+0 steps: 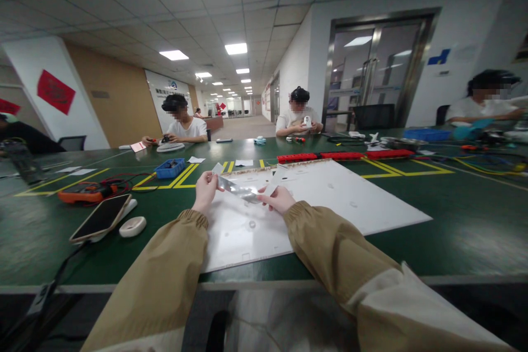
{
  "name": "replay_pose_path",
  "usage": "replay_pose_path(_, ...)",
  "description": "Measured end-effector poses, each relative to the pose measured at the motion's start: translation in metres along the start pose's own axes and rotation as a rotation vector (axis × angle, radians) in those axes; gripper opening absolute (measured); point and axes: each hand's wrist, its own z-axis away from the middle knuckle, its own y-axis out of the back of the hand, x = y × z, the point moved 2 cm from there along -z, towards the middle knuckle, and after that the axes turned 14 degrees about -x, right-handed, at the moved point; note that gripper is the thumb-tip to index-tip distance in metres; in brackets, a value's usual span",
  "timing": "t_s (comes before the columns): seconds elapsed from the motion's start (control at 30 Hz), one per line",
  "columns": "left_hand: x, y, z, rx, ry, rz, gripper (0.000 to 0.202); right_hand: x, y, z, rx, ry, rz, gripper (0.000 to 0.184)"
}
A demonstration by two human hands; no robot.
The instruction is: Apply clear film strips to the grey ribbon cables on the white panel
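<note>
silvery strip (238,189): thin, glossy, held in the air between 2 hands, above the near left corner of a white panel (350,198) that lies flat on the green desk (454,231) close to its near edge. left hand (205,190): thumb and fingers pinched on the strip's left end. right hand (277,199): fingers closed on its right end. the hands are apart, both clamped on the strip, which spans the gap with a slight sag and twist.

likely faults, judged from this pose: the strip looks flimsy, so bringing the hands together or turning one wrist against the other may kink or crease it. each grip covers only a small part of a smooth end, so one end may slip free and drop onto the panel. bare fingertips may mark the glossy face. whether either face is sticky cannot be told; if so, a fold would bond to itself.

surroundings: a phone (101,217) and a white oval object (132,226) lie near the left sleeve (165,275), toward the desk's near left corner, and a cable (61,269) runs off the near edge. a wide sweep of that sleeve could catch them. an orange meter (84,192), a blue tray (170,168) and red bars (342,155) lie farther back. co-workers (299,118) sit along the far edge, well apart from the strip.
</note>
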Motion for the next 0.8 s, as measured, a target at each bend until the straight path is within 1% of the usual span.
replay_pose_path(0.07, 0.001, 0.001, 0.000, 0.011, -0.007, -0.023, 0.019, 0.003, -0.001, -0.001, -0.016, -0.006, 0.036, 0.035)
replay_pose_path(0.1, 0.001, 0.001, 0.000, 0.013, -0.010, -0.030, 0.019, 0.004, -0.001, -0.001, -0.027, -0.005, 0.054, 0.033)
replay_pose_path(0.17, 0.002, 0.000, 0.001, 0.005, -0.015, -0.031, 0.018, 0.004, 0.000, 0.000, -0.043, -0.010, 0.092, 0.024)
replay_pose_path(0.27, 0.000, -0.002, 0.001, -0.015, -0.019, 0.002, 0.020, 0.001, 0.003, 0.002, -0.017, -0.030, 0.174, 0.008)
replay_pose_path(0.3, 0.000, -0.003, 0.000, -0.020, -0.022, 0.018, 0.020, 0.000, 0.003, 0.003, -0.004, -0.035, 0.205, 0.008)
replay_pose_path(0.37, -0.001, -0.004, 0.000, -0.027, -0.028, 0.051, 0.021, -0.001, 0.005, 0.004, 0.017, -0.040, 0.243, 0.018)
replay_pose_path(0.47, 0.001, -0.005, 0.000, -0.039, -0.034, 0.104, 0.022, 0.001, 0.006, 0.003, 0.064, -0.040, 0.215, 0.025)
replay_pose_path(0.53, 0.004, -0.005, 0.001, -0.047, -0.032, 0.139, 0.024, 0.002, 0.008, 0.003, 0.113, -0.034, 0.189, 0.025)
replay_pose_path(0.7, 0.014, -0.007, 0.005, -0.080, -0.004, 0.204, 0.026, 0.006, 0.017, -0.001, 0.252, -0.006, 0.152, 0.015)
replay_pose_path(0.8, 0.019, -0.009, 0.008, -0.123, 0.028, 0.229, 0.027, 0.010, 0.023, -0.003, 0.321, 0.029, 0.117, 0.019)
